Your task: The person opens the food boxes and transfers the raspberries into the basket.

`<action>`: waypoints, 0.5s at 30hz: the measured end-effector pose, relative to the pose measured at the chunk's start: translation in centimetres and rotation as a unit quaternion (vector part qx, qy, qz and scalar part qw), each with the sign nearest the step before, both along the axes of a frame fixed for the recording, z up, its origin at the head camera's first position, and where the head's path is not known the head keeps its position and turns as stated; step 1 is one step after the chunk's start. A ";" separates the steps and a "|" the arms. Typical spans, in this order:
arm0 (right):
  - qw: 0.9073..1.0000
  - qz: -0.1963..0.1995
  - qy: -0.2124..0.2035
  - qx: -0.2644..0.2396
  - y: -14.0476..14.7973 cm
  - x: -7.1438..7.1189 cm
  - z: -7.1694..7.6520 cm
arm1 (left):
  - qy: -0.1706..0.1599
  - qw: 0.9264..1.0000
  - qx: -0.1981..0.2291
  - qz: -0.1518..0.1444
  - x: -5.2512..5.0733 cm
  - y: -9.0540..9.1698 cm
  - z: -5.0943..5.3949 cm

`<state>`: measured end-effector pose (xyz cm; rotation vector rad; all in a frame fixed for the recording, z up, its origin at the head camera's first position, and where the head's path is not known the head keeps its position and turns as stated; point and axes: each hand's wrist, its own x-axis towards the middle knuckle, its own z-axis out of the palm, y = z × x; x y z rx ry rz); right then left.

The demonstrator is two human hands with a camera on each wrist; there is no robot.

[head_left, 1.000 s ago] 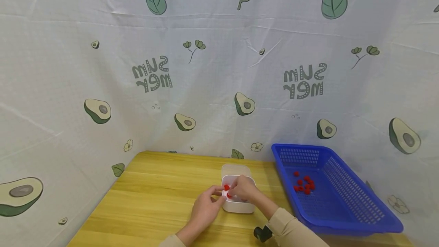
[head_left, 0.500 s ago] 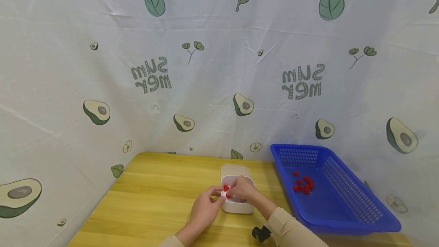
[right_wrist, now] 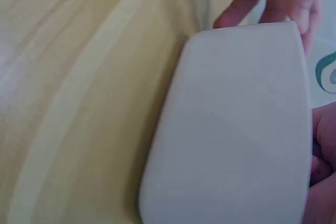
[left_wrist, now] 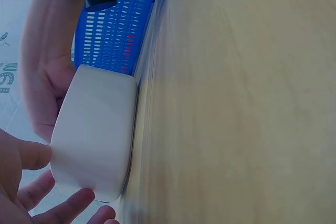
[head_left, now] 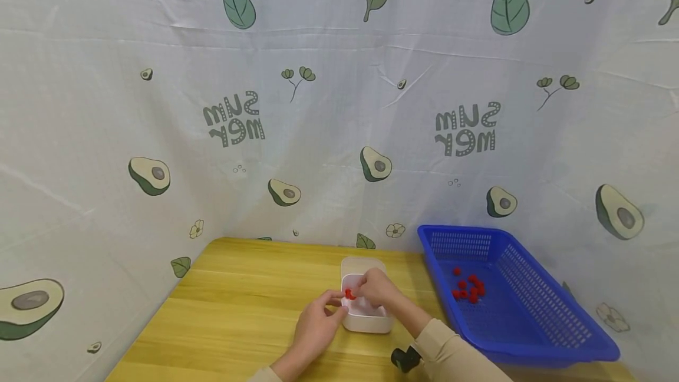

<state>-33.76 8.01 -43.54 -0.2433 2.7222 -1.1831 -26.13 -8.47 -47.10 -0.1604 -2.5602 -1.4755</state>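
Observation:
A small white box point(head_left: 368, 323) with a beige outside stands on the wooden table, its lid point(head_left: 363, 264) flipped back behind it. My left hand point(head_left: 316, 322) touches the left side of the box with fingers spread, as the left wrist view also shows. My right hand point(head_left: 375, 287) reaches into the box from the right. Its thumb and fingertips pinch a small red piece point(head_left: 352, 296) near the left wall, against another red piece point(head_left: 348, 292). Their exact kind is too small to tell. The right fingertips are hidden behind the box wall in the right wrist view.
A blue perforated plastic basket point(head_left: 551, 343) stands to the right, with several small red pieces point(head_left: 473, 291) on its floor. A black wrist camera point(head_left: 405, 359) sits by the right sleeve. A printed curtain point(head_left: 329, 134) hangs behind the wooden table point(head_left: 233, 299).
My right fingertips have shifted slightly away from me inside the box, bringing the lower red piece up beside the other one. The left hand stays at the box's side.

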 end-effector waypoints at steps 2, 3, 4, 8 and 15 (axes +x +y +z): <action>1.000 0.004 0.001 0.001 0.2 -0.1 0.5 | -0.003 1.000 0.001 -0.002 0.0 0.0 0.0; 1.000 0.004 -0.001 0.002 0.4 -0.1 0.9 | -0.004 1.000 0.002 -0.002 0.0 0.0 0.0; 1.000 0.001 -0.003 0.005 0.5 -0.1 1.2 | -0.009 1.000 0.003 -0.003 0.0 0.0 0.0; 1.000 -0.013 0.003 0.009 1.2 -0.1 2.7 | -0.022 1.000 0.007 -0.004 0.0 0.0 0.2; 0.999 -0.051 -0.007 -0.005 3.3 -0.3 5.3 | -0.026 1.000 0.006 0.000 0.0 0.1 0.2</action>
